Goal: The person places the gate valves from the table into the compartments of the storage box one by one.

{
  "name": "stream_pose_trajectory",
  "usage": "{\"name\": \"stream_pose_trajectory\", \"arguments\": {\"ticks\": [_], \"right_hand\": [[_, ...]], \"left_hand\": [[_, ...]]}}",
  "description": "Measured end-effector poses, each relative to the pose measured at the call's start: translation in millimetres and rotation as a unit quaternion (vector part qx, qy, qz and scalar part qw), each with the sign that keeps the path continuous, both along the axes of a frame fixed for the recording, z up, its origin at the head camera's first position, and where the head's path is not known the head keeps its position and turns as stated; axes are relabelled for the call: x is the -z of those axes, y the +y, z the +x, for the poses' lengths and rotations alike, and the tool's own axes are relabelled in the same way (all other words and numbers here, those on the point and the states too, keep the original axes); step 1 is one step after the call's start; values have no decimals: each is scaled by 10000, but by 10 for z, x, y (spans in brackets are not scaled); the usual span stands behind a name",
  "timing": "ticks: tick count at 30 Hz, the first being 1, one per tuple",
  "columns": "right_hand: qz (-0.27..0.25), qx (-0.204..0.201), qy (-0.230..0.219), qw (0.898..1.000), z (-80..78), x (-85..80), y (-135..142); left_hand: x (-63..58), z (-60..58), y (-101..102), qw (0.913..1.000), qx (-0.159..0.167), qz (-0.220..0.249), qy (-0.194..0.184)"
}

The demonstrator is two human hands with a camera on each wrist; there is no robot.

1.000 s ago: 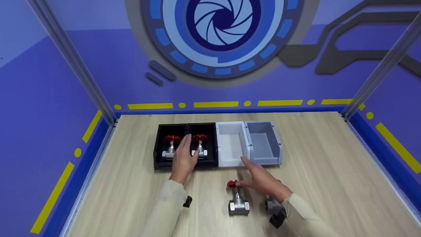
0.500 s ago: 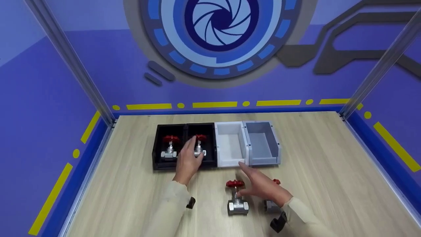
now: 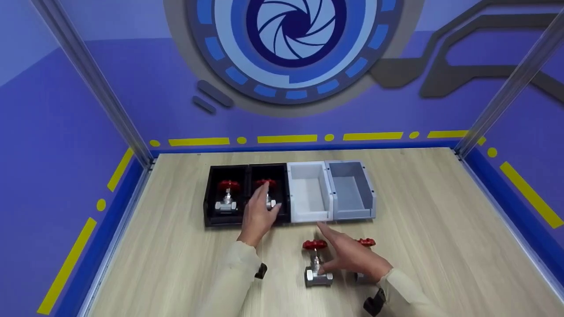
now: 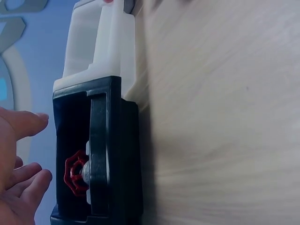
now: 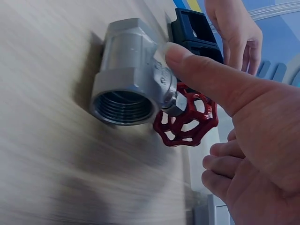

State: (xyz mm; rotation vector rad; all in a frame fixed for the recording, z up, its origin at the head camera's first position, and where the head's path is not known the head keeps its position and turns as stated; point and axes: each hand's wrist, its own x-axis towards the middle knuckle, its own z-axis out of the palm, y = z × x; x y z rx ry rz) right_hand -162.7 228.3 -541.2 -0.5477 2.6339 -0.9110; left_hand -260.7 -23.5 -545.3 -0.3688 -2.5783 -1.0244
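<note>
My left hand (image 3: 257,218) is over the second black bin (image 3: 283,215), thumb and fingers apart. A gate valve with a red handwheel (image 3: 265,181) lies in that bin, partly hidden behind the fingers; the left wrist view shows the handwheel (image 4: 75,173) with the hand beside the bin. Another valve (image 3: 226,206) lies in the left black bin (image 3: 220,221). My right hand (image 3: 354,255) is spread beside a steel valve (image 3: 318,277) on the table, its thumb overlapping the valve body (image 5: 124,65) in the right wrist view. Behind this hand, a further valve (image 3: 365,241) is mostly hidden.
A white bin (image 3: 310,215) and a grey bin (image 3: 354,214) continue the row to the right of the black ones. The wooden table (image 3: 167,246) is enclosed by blue-purple panels (image 3: 119,88) with metal corner posts (image 3: 99,83).
My left hand has shifted right, from between the two black bins to over the second. My right hand has come slightly nearer, its thumb dropping from the valve's handwheel to its body.
</note>
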Motion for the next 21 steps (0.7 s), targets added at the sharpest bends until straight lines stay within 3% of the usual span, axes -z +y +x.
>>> {"name": "stream_pose_trajectory", "arguments": {"ticks": [14,21], "right_hand": [[58,-34,-128,9999,90,88,-18],[75,-116,-349,9993,133,102,-36]], "left_hand": [[47,13,122,9998,169,30,-35],[72,25,183,9994,229,40,-247]]}}
